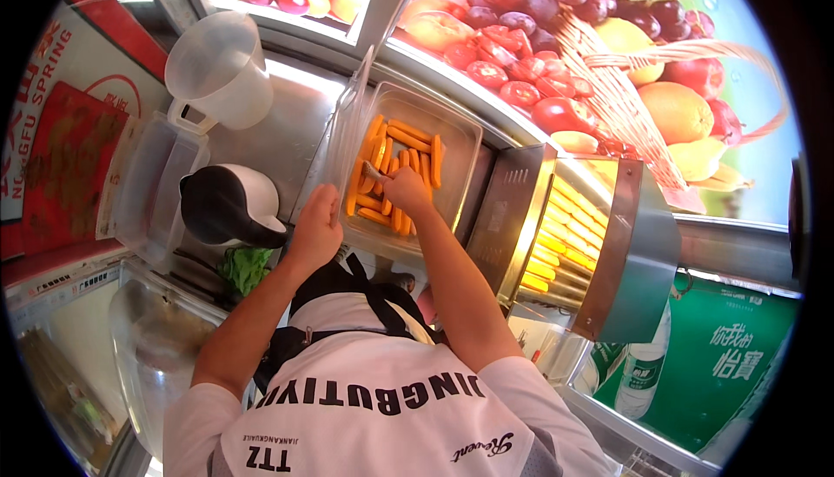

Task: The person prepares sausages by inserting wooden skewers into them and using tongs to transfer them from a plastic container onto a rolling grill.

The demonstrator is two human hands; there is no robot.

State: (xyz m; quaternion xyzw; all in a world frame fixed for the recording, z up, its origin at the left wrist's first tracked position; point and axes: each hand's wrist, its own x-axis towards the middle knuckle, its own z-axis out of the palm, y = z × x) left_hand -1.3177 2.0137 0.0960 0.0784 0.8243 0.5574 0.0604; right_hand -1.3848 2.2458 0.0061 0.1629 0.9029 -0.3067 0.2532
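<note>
My right hand (407, 191) grips a small metal utensil, perhaps tongs (373, 173), inside a clear plastic food container (459, 118). Its tip touches the orange sausages (409, 130) lying in a loose layer there. Most of the utensil is hidden by my fingers. At the container's left side, my left hand (317, 229) holds the lower edge of a clear plastic lid (348, 112), which is tipped up on its side.
On the right, a steel roller grill (567, 236) carries rows of sausages. A translucent jug (221, 76), a black-and-white kettle (231, 206), green lettuce leaves (246, 268) and a clear bin (153, 184) stand left. Farther right is a water bottle (642, 373).
</note>
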